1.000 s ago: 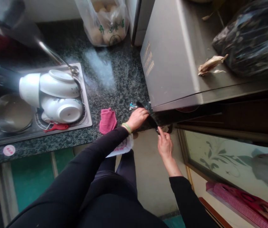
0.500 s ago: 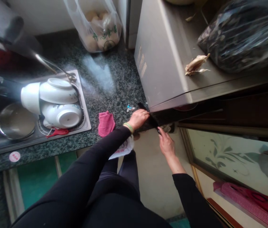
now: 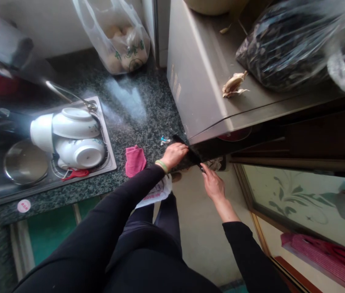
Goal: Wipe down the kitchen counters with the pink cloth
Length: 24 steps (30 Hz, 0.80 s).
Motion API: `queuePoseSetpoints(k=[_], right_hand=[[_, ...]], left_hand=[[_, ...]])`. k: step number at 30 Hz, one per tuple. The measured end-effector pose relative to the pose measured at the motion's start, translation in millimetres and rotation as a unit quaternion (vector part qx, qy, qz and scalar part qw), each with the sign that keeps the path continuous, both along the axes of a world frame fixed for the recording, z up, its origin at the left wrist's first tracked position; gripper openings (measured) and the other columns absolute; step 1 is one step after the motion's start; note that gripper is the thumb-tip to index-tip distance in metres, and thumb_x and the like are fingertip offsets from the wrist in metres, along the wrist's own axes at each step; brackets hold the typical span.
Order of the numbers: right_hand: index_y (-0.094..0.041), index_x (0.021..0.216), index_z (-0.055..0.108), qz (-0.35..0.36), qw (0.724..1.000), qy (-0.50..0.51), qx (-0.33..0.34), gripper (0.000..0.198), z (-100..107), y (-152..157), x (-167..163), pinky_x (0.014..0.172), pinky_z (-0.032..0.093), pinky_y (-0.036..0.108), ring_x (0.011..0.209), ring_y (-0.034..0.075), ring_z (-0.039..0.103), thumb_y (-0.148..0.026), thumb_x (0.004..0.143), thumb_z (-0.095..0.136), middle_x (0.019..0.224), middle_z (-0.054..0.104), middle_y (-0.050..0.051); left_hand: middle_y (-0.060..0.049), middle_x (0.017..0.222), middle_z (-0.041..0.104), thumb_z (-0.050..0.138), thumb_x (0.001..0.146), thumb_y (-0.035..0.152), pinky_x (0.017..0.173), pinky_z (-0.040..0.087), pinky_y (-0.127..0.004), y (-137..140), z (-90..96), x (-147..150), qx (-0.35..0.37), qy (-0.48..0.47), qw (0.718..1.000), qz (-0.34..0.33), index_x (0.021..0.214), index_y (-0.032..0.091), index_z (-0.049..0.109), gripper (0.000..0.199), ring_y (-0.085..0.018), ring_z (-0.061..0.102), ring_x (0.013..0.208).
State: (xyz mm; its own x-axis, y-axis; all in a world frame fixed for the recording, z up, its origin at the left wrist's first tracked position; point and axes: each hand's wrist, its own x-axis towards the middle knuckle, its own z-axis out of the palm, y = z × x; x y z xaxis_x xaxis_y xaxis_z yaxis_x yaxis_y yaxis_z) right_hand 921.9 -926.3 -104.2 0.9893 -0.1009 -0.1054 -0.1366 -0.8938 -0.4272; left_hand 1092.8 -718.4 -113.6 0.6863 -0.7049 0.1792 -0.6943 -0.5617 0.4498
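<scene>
A dark, long-bladed knife lies slantwise at the counter's front edge, beside the metal appliance. My right hand is closed around its handle end. Over the other part of the blade, my left hand is closed with its fingers bent down onto it; the fingertips are partly hidden. A small blue-and-white scrap lies just beyond my left hand. To the left of that hand is a folded pink cloth on the dark speckled counter.
White bowls are stacked upside down by the sink, near a metal pot. A plastic bag of round items stands at the back. On the metal appliance are garlic-like skins and a dark-filled bag.
The view has shifted slightly, so the appliance and the bags sit further left. Both hands keep their hold on the knife, moved slightly left in the picture.
</scene>
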Motion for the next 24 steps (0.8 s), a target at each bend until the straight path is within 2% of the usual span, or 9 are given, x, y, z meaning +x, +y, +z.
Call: queuePoseSetpoints(k=[6,10,12,14,16,18,19,21,24], right_hand=[[-0.029,0.149,0.058,0.004,1.000,0.004,0.022,0.047,-1,4,-2,0.079,0.058,0.031,0.095,0.022,0.073,-0.027,0.105,0.042,0.117,0.076,0.008],[-0.028,0.148,0.059,-0.020,1.000,-0.003,0.016,0.047,3,7,5,0.079,0.057,0.033,0.093,0.023,0.072,-0.028,0.105,0.042,0.112,0.077,0.009],[-0.028,0.149,0.059,-0.032,0.999,-0.006,0.008,0.047,10,15,9,0.077,0.057,0.033,0.090,0.024,0.071,-0.030,0.106,0.041,0.110,0.076,0.009],[-0.029,0.151,0.058,-0.042,0.999,-0.007,0.005,0.048,18,32,7,0.074,0.056,0.033,0.086,0.024,0.070,-0.032,0.107,0.040,0.108,0.074,0.010],[-0.030,0.155,0.054,-0.052,0.998,-0.007,0.016,0.050,25,60,-1,0.073,0.056,0.033,0.084,0.024,0.069,-0.032,0.107,0.039,0.107,0.071,0.010],[-0.029,0.160,0.046,-0.058,0.997,-0.009,0.047,0.054,27,97,-13,0.075,0.058,0.035,0.087,0.025,0.069,-0.030,0.107,0.037,0.109,0.069,0.012],[-0.028,0.163,0.041,-0.059,0.996,-0.013,0.068,0.056,27,117,-20,0.078,0.059,0.037,0.091,0.027,0.069,-0.029,0.107,0.036,0.112,0.068,0.013],[-0.028,0.166,0.032,-0.059,0.990,-0.031,0.121,0.060,27,155,-32,0.088,0.060,0.044,0.106,0.030,0.069,-0.028,0.107,0.036,0.125,0.066,0.015],[-0.027,0.166,0.030,-0.023,0.974,-0.062,0.217,0.061,30,192,-44,0.109,0.053,0.054,0.134,0.033,0.058,-0.029,0.106,0.041,0.147,0.058,0.017]], left_hand=[[-0.011,0.115,0.079,0.059,0.098,0.011,0.097,0.059,-0.038,2,1.7,0,0.009,-0.005,1.000,-0.014,0.104,0.016,0.079,0.022,-0.022,0.074,0.107],[-0.011,0.115,0.079,0.059,0.096,0.010,0.100,0.059,-0.040,0,5.3,9,0.008,0.023,1.000,-0.004,0.103,0.015,0.078,0.021,-0.023,0.073,0.108],[-0.011,0.116,0.078,0.058,0.096,0.010,0.107,0.056,-0.043,5,11.2,7,-0.026,0.040,0.998,0.027,0.101,0.016,0.077,0.021,-0.023,0.071,0.113],[-0.011,0.126,0.074,0.056,0.099,0.014,0.115,0.051,-0.046,14,18.5,-11,-0.101,0.055,0.988,0.103,0.108,0.018,0.075,0.021,-0.023,0.066,0.125],[-0.013,0.138,0.067,0.054,0.103,0.024,0.114,0.051,-0.048,24,24.5,-41,-0.188,0.091,0.946,0.247,0.124,0.021,0.067,0.026,-0.024,0.060,0.133],[-0.014,0.138,0.063,0.057,0.102,0.035,0.098,0.059,-0.041,33,27.9,-73,-0.269,0.178,0.869,0.376,0.134,0.023,0.057,0.035,-0.022,0.064,0.123],[-0.012,0.129,0.066,0.058,0.101,0.038,0.090,0.061,-0.037,37,28.9,-86,-0.293,0.238,0.832,0.407,0.133,0.022,0.056,0.036,-0.020,0.069,0.111],[-0.008,0.110,0.070,0.060,0.098,0.041,0.082,0.059,-0.032,45,31.2,-101,-0.318,0.331,0.779,0.427,0.121,0.019,0.061,0.031,-0.018,0.069,0.095],[-0.005,0.095,0.070,0.062,0.093,0.039,0.084,0.056,-0.031,67,39.5,-98,-0.337,0.379,0.757,0.412,0.099,0.018,0.064,0.023,-0.018,0.066,0.089]])
